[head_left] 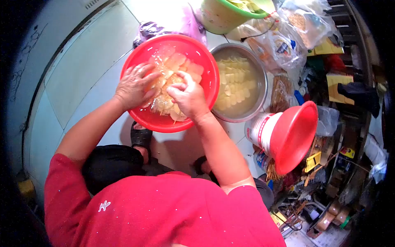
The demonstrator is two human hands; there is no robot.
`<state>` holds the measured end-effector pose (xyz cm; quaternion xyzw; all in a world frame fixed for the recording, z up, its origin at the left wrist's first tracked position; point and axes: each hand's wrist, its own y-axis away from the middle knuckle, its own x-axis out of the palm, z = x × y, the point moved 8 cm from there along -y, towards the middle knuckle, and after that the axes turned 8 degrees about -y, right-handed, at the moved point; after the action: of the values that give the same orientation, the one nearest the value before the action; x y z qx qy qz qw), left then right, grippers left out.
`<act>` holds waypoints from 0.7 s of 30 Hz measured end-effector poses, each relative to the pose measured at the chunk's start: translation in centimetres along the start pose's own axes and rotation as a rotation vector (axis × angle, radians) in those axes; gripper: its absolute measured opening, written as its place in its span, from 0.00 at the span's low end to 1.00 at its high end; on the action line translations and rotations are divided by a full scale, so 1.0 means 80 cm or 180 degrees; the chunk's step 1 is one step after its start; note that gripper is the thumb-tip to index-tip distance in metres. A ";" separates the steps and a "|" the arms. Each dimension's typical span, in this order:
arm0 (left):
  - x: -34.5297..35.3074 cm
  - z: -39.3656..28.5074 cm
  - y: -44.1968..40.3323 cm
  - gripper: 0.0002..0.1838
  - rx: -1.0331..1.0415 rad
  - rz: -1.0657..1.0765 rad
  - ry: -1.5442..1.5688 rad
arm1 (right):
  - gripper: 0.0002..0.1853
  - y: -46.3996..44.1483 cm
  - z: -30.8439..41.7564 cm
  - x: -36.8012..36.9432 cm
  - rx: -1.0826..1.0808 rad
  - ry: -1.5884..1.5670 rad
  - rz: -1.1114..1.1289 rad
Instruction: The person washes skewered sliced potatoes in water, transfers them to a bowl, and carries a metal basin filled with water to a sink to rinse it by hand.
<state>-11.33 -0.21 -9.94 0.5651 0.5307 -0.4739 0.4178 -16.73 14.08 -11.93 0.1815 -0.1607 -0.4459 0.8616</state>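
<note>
A red plastic basin (210, 78) on the floor holds water and pale, thin slices (176, 61) that look like potato; some appear threaded on thin sticks. My left hand (138, 84) rests at the basin's left side, fingers stretched and spread over the slices. Over the middle of the basin my right hand (188, 95) is closed, thumb and fingers pinched together; what is between them is too small to make out. Right beside it, a steel bowl (263, 84) contains cloudy water with rows of overlapping slices (235, 82).
A green tub (214, 18) with pale pieces stands at the top, near a purple plastic bag (193, 24). To the right, a tilted red basin (294, 140) leans on a white bucket (259, 129). Plastic bags (284, 45), bundled sticks (281, 92) and clutter line the right side.
</note>
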 end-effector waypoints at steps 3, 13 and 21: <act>-0.001 -0.003 -0.003 0.26 -0.0040 0.0160 -0.0102 | 0.20 0.020 0.025 -0.069 -0.0563 -0.0386 -0.0805; -0.009 0.001 -0.004 0.26 -0.0076 -0.0039 0.0203 | 0.39 0.021 -0.214 -0.375 0.0620 -0.0397 -0.3306; -0.008 0.003 -0.008 0.23 -0.0069 -0.0090 0.0251 | 0.24 0.006 -0.267 -0.385 0.0996 -0.0460 -0.3709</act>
<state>-11.99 -0.53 -9.38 0.5712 0.5597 -0.4514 0.3960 -24.01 43.42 -34.12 0.3334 -0.1567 -0.8264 0.4258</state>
